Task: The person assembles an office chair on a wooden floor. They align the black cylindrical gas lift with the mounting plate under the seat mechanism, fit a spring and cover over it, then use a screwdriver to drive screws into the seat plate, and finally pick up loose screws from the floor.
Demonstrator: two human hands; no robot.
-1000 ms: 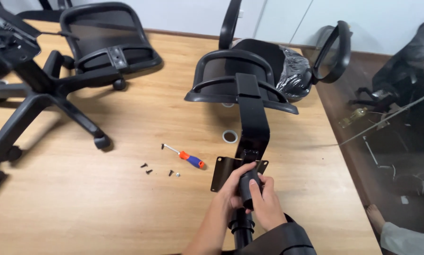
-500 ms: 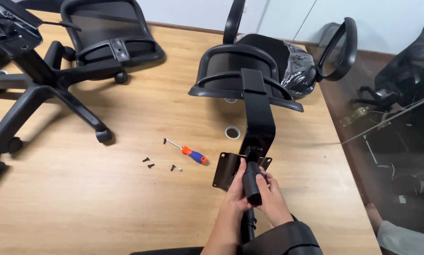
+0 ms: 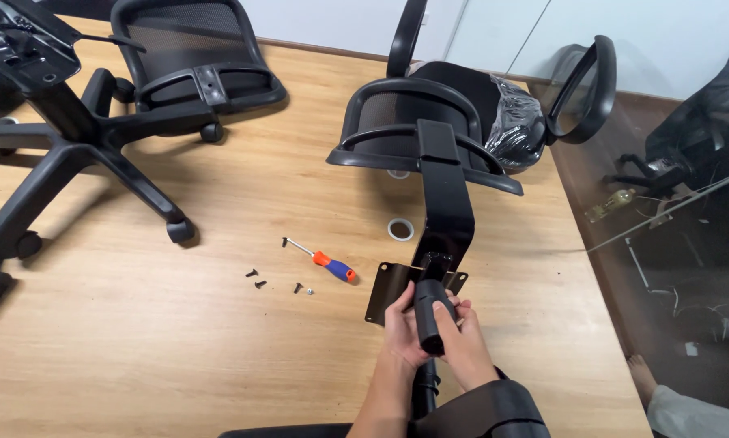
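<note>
I have my left hand (image 3: 402,326) and right hand (image 3: 460,341) both wrapped around a black cylindrical sleeve (image 3: 427,316), fingers curled shut on it from either side. The sleeve sits low centre in the head view, just against the black metal mounting plate (image 3: 384,290) at the foot of the chair backrest bracket (image 3: 447,203). A screwdriver (image 3: 325,260) and loose screws (image 3: 277,283) lie to the left on the wooden floor (image 3: 137,341).

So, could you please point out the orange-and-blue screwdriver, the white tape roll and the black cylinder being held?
orange-and-blue screwdriver (image 3: 333,264): head view, handle.
white tape roll (image 3: 400,229): head view, ring's rim.
black cylinder (image 3: 427,312): head view, mid-body.
</note>
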